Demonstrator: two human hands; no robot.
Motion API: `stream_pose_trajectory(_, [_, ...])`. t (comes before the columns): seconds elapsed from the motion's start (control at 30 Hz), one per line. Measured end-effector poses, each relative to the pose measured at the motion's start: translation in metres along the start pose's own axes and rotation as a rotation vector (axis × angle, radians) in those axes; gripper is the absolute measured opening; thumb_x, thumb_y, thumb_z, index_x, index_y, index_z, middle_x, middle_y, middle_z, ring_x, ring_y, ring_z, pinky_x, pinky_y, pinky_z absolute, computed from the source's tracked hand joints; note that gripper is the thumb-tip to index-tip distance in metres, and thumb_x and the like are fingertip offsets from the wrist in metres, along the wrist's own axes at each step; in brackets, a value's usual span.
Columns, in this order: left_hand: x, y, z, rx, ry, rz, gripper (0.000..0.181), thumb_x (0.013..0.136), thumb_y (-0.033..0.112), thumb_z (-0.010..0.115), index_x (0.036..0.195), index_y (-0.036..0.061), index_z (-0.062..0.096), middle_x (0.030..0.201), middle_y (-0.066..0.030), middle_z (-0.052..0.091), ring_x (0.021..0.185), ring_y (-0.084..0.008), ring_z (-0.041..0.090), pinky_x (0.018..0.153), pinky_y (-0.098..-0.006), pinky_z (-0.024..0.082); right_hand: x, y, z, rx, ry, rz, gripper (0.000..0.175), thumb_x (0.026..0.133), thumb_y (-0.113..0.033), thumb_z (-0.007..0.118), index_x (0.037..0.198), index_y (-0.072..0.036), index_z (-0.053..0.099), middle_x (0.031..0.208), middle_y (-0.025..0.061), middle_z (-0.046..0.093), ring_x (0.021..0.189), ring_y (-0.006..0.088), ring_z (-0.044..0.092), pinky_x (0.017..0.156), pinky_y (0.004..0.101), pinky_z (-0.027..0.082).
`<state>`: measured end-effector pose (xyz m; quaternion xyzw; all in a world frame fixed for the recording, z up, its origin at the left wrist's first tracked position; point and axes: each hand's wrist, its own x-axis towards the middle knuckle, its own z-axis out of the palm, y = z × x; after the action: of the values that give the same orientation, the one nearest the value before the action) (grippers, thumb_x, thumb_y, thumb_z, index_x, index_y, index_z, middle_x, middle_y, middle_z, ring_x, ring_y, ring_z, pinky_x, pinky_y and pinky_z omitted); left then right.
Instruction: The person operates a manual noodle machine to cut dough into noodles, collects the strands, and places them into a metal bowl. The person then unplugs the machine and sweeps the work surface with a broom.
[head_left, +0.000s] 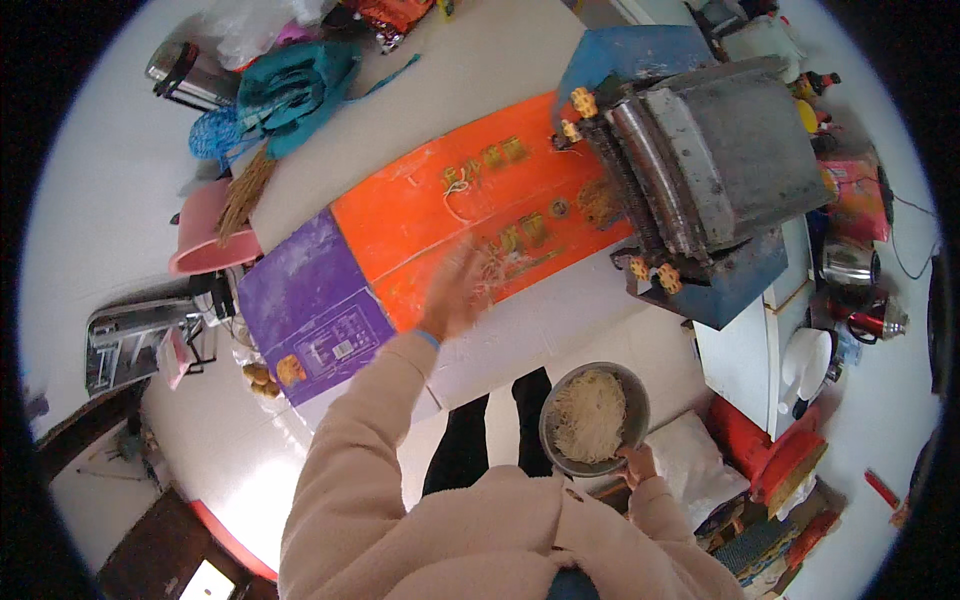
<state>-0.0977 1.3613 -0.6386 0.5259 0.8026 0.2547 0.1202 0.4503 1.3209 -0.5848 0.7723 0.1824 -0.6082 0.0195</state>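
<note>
My right hand (639, 466) grips the rim of a round metal bowl (550, 442), which holds a heap of thin pale noodles (592, 417). Blurred by motion, my left hand (454, 294) is over an orange and purple cardboard sheet (409, 217). A few noodle scraps (491, 274) show at its fingers; whether it holds any cannot be made out. One loose noodle strand (454, 199) lies farther up the cardboard. Beyond the cardboard's right end stands a noodle machine (690, 157) with metal rollers and yellow knobs.
A white cabinet (739, 367) is at the right, near a white sack (694, 469) and a red stool (787, 457). At the left are a pink bucket (210, 232), a straw broom (247, 191) and a teal cloth (300, 90). A steel flask (191, 71) stands behind.
</note>
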Motion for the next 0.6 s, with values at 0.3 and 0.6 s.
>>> stream_pose_trajectory(0.3, [0.05,0.046,0.001,0.091,-0.344,0.124,0.068,0.089,0.036,0.057,0.14,-0.0023,0.034,0.15,-0.0212,0.026,0.14,-0.0363,0.023,0.116,-0.0453,0.019,0.053,0.034,0.025,0.328,-0.111,-0.003,0.032,0.078,-0.004,0.061,0.108,0.004,0.056,0.098,0.0197,0.065,0.072,0.0322,0.068,0.055,0.0448,0.061])
stream_pose_trajectory(0.6, [0.159,0.107,0.055,0.146,0.062,0.259,0.053,0.085,0.023,0.059,0.132,0.0035,0.045,0.138,-0.0294,0.036,0.129,-0.0431,0.034,0.107,-0.0544,0.027,0.05,0.015,0.054,0.379,-0.138,-0.018,0.028,0.08,-0.002,0.058,0.107,0.004,0.058,0.098,0.0182,0.066,0.073,0.0307,0.068,0.058,0.0458,0.062])
